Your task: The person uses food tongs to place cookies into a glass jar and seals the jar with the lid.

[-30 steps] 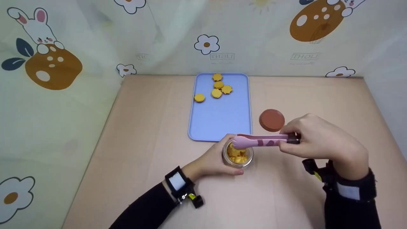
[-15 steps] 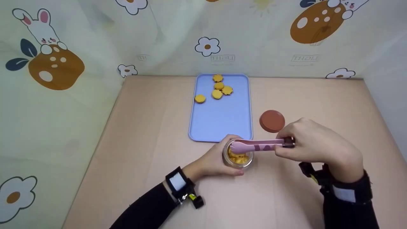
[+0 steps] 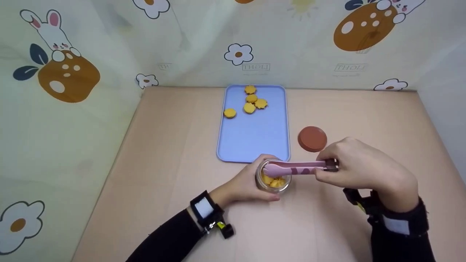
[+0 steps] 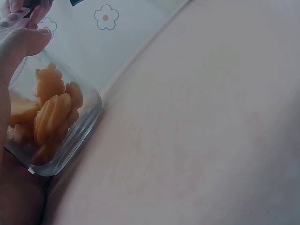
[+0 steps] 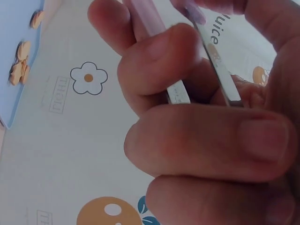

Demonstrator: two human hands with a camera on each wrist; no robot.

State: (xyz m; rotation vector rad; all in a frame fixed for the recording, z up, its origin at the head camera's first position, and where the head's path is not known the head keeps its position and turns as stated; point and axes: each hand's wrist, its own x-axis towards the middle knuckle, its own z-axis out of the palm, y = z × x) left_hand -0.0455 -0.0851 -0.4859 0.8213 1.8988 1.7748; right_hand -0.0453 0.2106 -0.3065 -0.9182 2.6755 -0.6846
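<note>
**Tongs at the jar mouth: keep the jar braced and the tips square**

Near the front edge of the table [image 3: 164,153], just short of the blue tray's [image 3: 251,142] near rim, a small glass jar [image 3: 273,181] of orange flower-shaped biscuits [image 4: 49,112] stands upright. The left hand [image 3: 244,185] wraps its curled fingers and thumb around the jar wall, gripping it against the table. The right hand [image 3: 360,169] pinches the pink tongs [image 3: 295,168] near their hinge end, fingers curled tight round both arms; the tong tips [image 3: 271,169] lie across the jar mouth, level with the rim or just above it. Whether the tips already clasp a biscuit cannot be told from these views.

Judging by the five biscuits [image 3: 251,103] lying at the far end of the tray, pieces are passing between jar and tray. For this step to go well, the left hand should hold the jar dead still and upright, since the mouth is narrow and the tongs' spoon-like tips nearly fill it. Angle the tips downward rather than flat, take one biscuit by its faces, and squeeze only enough to hold: they look brittle and would likely chip. Lift straight up so nothing catches the rim. The brown lid [image 3: 312,138] lies on the table just right of the tray, out of the path.
</note>
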